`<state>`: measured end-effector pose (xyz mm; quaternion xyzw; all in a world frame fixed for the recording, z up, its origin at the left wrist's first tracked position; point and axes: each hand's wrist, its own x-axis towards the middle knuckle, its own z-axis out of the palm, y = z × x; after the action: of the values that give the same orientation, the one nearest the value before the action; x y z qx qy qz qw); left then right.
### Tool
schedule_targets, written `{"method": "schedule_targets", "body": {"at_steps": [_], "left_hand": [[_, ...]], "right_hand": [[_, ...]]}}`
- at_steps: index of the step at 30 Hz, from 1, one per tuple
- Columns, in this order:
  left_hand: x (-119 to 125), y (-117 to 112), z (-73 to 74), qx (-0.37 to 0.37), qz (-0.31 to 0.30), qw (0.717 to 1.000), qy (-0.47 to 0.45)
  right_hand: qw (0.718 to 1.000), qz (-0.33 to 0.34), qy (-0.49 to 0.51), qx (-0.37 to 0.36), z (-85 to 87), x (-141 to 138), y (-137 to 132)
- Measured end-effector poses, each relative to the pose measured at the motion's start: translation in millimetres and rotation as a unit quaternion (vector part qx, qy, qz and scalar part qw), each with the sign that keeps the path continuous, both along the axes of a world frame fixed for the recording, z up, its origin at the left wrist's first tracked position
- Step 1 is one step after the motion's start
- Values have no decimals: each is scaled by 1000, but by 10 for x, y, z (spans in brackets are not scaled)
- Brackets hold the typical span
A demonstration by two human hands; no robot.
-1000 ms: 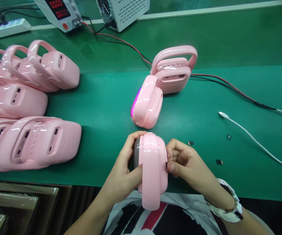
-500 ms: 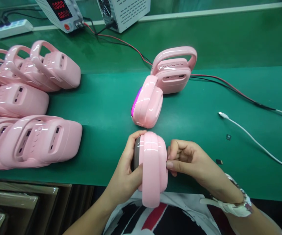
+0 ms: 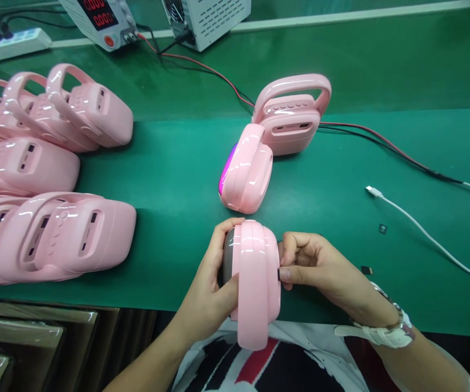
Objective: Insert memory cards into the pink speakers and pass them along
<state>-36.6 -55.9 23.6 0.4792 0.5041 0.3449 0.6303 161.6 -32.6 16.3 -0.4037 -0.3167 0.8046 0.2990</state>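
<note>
Left grip [image 3: 207, 298] in a wide curve, right grip [image 3: 314, 262] in a thumb-and-finger pinch

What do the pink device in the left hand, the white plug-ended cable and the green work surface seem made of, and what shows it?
Pink device: probably hard, glossy plastic; bright highlights streak its smooth curves. Cable: likely flexible plastic or rubber, lying in a smooth curve. Green work surface: perhaps rubber or vinyl, with blurred sheen.

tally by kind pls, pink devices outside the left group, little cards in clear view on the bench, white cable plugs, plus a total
Pink devices: 3, counting the purple-lit one and rear one
Little cards: 2, counting the farther one
White cable plugs: 1
Total: 6
</note>
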Motion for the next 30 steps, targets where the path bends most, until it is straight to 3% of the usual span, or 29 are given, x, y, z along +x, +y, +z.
{"method": "schedule_targets", "body": {"at_steps": [5, 11, 15, 18, 21, 26, 30], "left_hand": [[19, -17, 17, 16, 14, 1000, 4], [31, 14, 29, 6, 11, 1000, 1], [-8, 47, -62, 28, 15, 999, 16], [-27, 62, -118, 13, 28, 999, 4], [-2, 75, -75, 26, 22, 999, 8], [90, 111, 86, 32, 41, 999, 5], [130, 132, 112, 41, 54, 998, 8]], "right_hand": [[1000, -16, -14, 7, 44, -9, 19], [995, 40, -92, 25, 225, -19, 93], [997, 44, -63, 14, 178, 1, 55], [1000, 11, -10, 27, 79, 27, -30], [997, -47, 13, 68, 43, 74, -142], [981, -144, -43, 123, 103, 247, -340], [966, -192, -78, 153, 70, 343, -514]]}}
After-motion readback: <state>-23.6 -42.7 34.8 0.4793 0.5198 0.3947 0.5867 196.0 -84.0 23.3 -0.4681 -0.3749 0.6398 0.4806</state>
